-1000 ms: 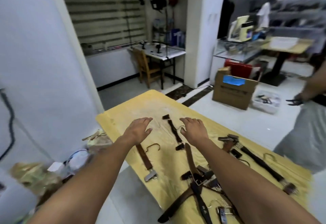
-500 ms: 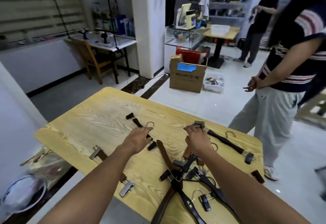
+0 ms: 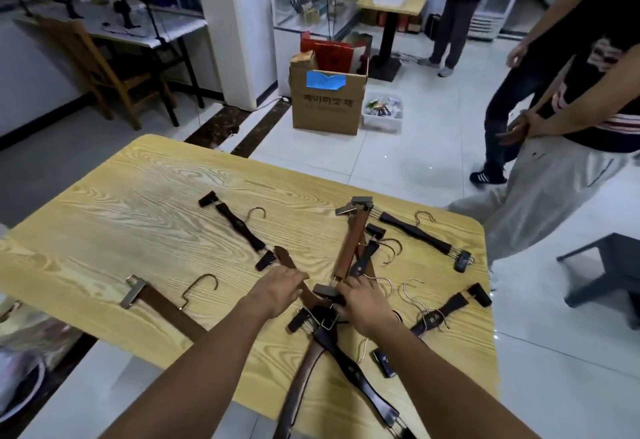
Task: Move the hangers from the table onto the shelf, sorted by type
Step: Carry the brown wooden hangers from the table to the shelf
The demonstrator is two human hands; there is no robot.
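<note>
Your left hand (image 3: 277, 288) lies with its grip spread over a curved brown wooden hanger (image 3: 287, 260). Your right hand (image 3: 365, 302) curls at a dark metal clip (image 3: 325, 290) in the tangled pile of clip hangers (image 3: 353, 248); whether that grip has closed cannot be told. Everything lies on the yellow wood-grain counter (image 3: 138, 217). Step in hand: first pick. Next: free one type from the tangle.

A glossy white tiled floor (image 3: 398, 161), crossed by a dark marble strip (image 3: 214, 130), runs past a white square pillar (image 3: 242, 23). Left of the pillar a wooden chair (image 3: 104, 68) stands at a white-topped desk (image 3: 166, 28); to its right a brown cardboard box (image 3: 327, 106) sits just beside a clear plastic bin (image 3: 382, 113).
</note>
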